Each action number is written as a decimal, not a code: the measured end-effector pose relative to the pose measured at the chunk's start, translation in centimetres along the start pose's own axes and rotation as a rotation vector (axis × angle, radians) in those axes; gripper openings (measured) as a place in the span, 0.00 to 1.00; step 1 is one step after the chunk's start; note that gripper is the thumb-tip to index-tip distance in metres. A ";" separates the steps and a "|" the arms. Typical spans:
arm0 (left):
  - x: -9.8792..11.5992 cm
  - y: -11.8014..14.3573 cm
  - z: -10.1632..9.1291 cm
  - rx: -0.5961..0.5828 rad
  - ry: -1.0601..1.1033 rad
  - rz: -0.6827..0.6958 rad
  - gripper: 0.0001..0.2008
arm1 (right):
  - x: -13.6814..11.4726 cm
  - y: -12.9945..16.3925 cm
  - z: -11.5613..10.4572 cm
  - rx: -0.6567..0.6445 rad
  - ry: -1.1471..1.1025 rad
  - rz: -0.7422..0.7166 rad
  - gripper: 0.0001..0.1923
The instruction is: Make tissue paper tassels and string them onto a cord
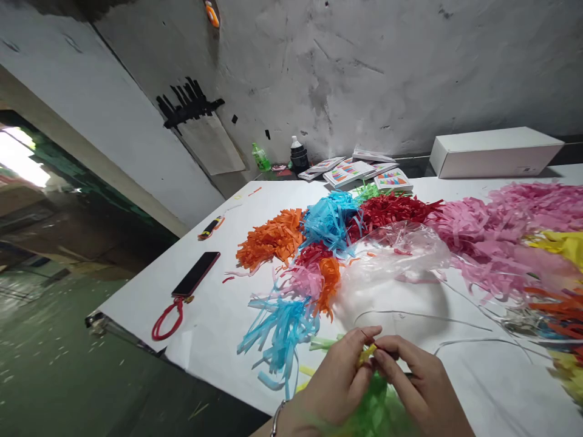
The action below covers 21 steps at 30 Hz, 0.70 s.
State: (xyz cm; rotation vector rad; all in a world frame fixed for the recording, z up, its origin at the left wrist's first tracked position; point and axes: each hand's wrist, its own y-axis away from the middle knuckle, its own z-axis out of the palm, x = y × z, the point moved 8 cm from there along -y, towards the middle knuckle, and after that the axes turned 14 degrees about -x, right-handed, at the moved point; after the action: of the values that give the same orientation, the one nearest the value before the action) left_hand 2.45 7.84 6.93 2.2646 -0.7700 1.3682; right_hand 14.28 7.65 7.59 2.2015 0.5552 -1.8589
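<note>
My left hand (339,376) is closed around a yellow paper strip (365,354) near the front edge of the table. From the other side, my right hand (412,379) pinches the end of that same strip. Green tissue fringe (376,406), blurred in part, hangs below and between both hands. Left of them lies a light blue tissue tassel (282,334) with loose strands. Just beyond are a pink tassel (306,280) and a small orange one (328,285). A clear plastic bag (396,255) rests behind my hands.
On the white table (228,352), orange fringe (273,238), blue fringe (331,221), red fringe (396,209) and pink fringe (492,237) are heaped. Thin wires (423,315) lie right. A phone (197,274) and cutter (210,227) lie left. Printed packets (348,174) and a white box (494,152) line the wall.
</note>
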 end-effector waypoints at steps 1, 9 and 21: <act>0.2 -0.1 0.0 -0.010 0.015 0.001 0.26 | 0.0 0.1 0.1 0.012 -0.024 0.007 0.12; 0.0 0.2 0.0 0.016 0.213 -0.017 0.16 | 0.2 0.3 -0.4 0.070 -0.065 0.074 0.14; -3.5 -0.3 1.2 0.184 1.278 -0.148 0.19 | 0.8 1.4 0.3 0.138 -0.019 0.132 0.17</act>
State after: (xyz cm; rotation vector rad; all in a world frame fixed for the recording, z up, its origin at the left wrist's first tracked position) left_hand 2.12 8.26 3.22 1.0387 -0.0182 2.3537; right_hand 14.72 6.44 6.66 2.2418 0.2782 -1.8990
